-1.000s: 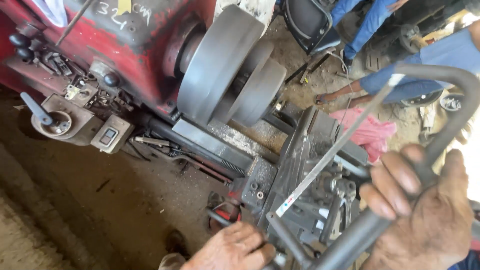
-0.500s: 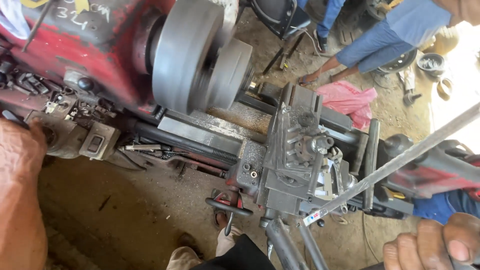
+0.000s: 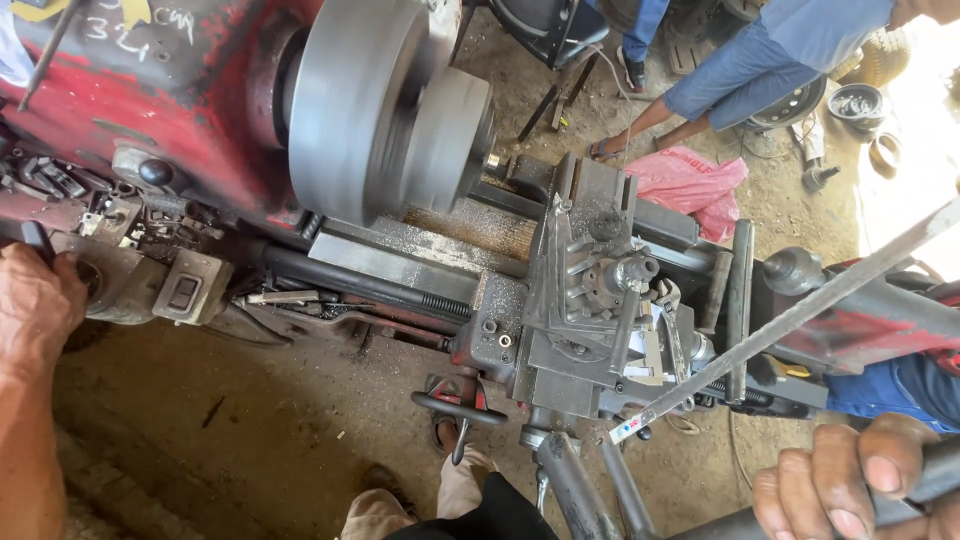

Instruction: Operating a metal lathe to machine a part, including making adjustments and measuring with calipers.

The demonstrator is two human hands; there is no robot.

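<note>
Left hand (image 3: 35, 300) has moved onto the lathe (image 3: 560, 290) headstock-end control lever, apparently gripping it; right hand (image 3: 850, 490) remains clenched around the hacksaw (image 3: 780, 320) frame.

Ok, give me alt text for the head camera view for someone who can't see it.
A red metal lathe with a large grey steel chuck fills the view. The left hand rests at a black lever on its control side, and the right hand grips the dark frame of a hacksaw over the grey tool carriage.
</note>
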